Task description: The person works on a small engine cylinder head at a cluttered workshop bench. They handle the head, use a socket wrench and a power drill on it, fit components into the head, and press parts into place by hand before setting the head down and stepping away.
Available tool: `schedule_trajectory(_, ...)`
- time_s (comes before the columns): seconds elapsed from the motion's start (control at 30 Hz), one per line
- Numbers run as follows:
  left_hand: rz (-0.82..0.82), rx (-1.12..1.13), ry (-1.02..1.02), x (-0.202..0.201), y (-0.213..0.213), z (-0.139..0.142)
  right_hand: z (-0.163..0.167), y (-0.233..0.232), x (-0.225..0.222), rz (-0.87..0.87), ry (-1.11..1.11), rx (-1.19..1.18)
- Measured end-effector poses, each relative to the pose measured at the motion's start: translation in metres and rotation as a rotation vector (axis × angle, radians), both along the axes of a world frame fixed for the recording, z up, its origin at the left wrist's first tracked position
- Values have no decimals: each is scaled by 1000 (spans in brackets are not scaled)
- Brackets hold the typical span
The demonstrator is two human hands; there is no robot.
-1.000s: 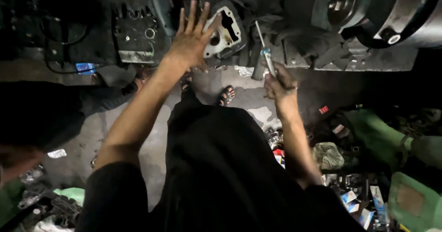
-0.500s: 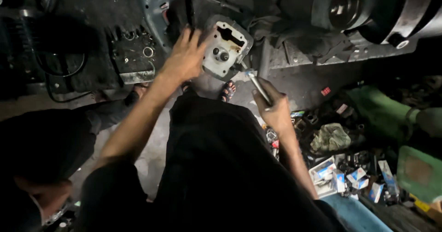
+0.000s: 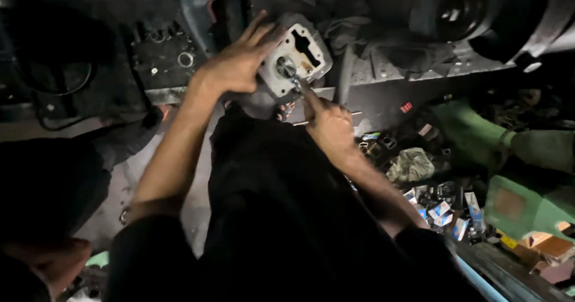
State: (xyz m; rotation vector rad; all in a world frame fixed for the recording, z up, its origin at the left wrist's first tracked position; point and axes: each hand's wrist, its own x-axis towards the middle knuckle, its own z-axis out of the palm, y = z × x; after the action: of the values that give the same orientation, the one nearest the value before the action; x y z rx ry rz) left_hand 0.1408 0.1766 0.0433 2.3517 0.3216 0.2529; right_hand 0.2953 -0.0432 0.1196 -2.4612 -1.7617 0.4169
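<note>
Metal engine casting (image 3: pixel 297 59), pale grey and roughly square with rounded corners, sits upright at the edge of the dark workbench (image 3: pixel 413 68) in front of me, its face showing a round bore and a long slot. My left hand (image 3: pixel 236 65) lies against its left side, fingers spread wide and pressing it steady, thumb and forefinger reaching over the top edge. My right hand (image 3: pixel 326 122) comes up from below and to the right, closed around a slim metal tool (image 3: pixel 297 86) whose tip meets the casting just under the round bore; it looks like a screwdriver or small driver, though the dim light leaves the shaft hard to read. So the casting stands between my two hands, the left touching it directly, the right reaching it only through the tool.

My own dark clothing fills the lower middle of the view and hides the floor beneath the bench edge. Left of the casting, a blackened, oily block (image 3: pixel 168 56) with round holes rests on the bench. To the right, a big dark rounded housing (image 3: pixel 455 14) looms. Lower right, small cardboard boxes (image 3: pixel 440 209) lie scattered near a crumpled rag (image 3: pixel 410 164) and a green painted metal body (image 3: pixel 521 200).
</note>
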Motion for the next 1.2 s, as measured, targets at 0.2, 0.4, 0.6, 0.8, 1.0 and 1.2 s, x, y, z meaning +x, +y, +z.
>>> schedule_trajectory(0.2, 501, -284, -388, 40, -4, -27, 24, 22, -16, 81, -69, -229)
schedule_trajectory(0.4, 668, -397, -510, 50, -10, -46, 30, 59, -6, 536, -384, -261)
schedule_trajectory(0.6, 617, -423, -503, 32, -4, -34, 18, 89, -9, 755, -604, -233)
schedule_trajectory(0.8, 624, -325, -444, 33, 3, -28, 26, 115, -16, 898, -695, -311)
schedule_trajectory(1.0, 626, -291, -374, 28, 17, -27, 17, 144, -12, 1070, -619, -358)
schedule_trajectory(1.2, 598, -340, -365, 29, 25, -40, 6, 155, 2, 989, -304, -602)
